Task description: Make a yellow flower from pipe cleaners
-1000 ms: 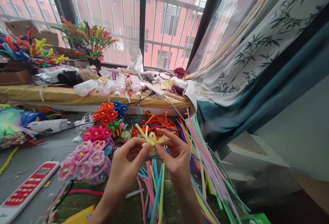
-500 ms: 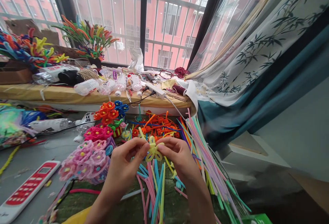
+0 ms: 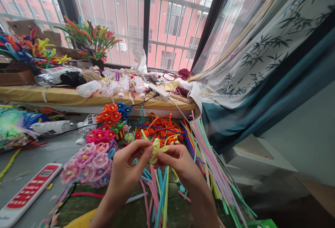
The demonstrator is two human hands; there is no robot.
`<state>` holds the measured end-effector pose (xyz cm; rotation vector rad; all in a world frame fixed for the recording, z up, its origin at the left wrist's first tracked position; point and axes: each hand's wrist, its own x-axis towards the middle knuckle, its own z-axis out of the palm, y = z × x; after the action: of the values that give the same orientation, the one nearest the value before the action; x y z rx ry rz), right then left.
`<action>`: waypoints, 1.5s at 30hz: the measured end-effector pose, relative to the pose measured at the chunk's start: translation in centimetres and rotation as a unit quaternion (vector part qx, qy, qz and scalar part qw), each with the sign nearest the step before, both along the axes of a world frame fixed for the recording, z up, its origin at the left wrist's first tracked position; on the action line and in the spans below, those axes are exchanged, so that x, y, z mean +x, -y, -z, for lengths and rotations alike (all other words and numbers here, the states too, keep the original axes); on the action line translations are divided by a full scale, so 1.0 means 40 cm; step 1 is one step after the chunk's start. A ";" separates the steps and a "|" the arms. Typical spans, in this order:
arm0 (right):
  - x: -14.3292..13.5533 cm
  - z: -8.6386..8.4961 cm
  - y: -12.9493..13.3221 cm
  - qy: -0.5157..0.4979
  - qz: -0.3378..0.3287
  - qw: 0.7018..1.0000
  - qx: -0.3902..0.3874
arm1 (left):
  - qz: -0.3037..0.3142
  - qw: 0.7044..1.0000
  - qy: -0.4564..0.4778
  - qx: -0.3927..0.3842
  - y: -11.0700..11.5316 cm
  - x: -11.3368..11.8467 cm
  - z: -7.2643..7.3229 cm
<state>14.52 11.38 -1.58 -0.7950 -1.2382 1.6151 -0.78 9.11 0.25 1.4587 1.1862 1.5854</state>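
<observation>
A pale yellow looped flower is held between my two hands above the green work surface. My left hand pinches it from the left, with a short yellow stem end rising beside the fingertips. On the right, my right hand grips a lower petal between thumb and fingers. Below the hands lie pink, blue and yellow pipe cleaners. Behind them is a pile of orange pipe cleaner pieces.
Pink flowers stand left of my left hand. A red and white remote lies at the far left. Long pastel pipe cleaners fan out on the right. Bottles line the windowsill.
The yellow flower has turned and tilted between my fingers. My right fingertips have shifted left and lower on its petals. My left hand keeps its pinch.
</observation>
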 end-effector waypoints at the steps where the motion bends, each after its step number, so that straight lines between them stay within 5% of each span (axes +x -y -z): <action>1: 0.001 0.001 -0.001 -0.003 0.003 1.000 0.005 | -0.001 1.000 -0.006 0.003 0.000 -0.002 0.001; 12: 0.010 0.005 -0.001 -0.028 -0.026 0.999 0.005 | 0.019 0.998 -0.055 0.028 -0.004 -0.017 0.016; 16: 0.011 0.001 0.001 -0.019 -0.019 1.000 0.008 | 0.004 0.992 -0.081 0.094 -0.008 -0.026 0.025; 21: 0.013 -0.003 0.004 -0.025 0.001 1.000 0.010 | 0.055 0.934 -0.237 0.262 -0.018 -0.047 0.003; 25: 0.016 -0.005 0.004 -0.022 -0.008 0.999 0.023 | 0.070 0.898 -0.294 0.320 -0.024 -0.056 -0.007; 40: -0.003 0.008 -0.002 -0.028 0.025 0.999 0.025 | 0.055 0.886 -0.334 0.317 -0.018 -0.062 0.005; 45: -0.016 0.005 0.007 0.003 0.101 0.992 0.076 | -0.013 0.950 -0.265 0.165 -0.015 -0.054 0.009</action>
<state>13.90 11.11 -1.80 -0.8023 -1.2273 1.3403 -2.95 9.72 -0.09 2.1939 1.2662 1.5050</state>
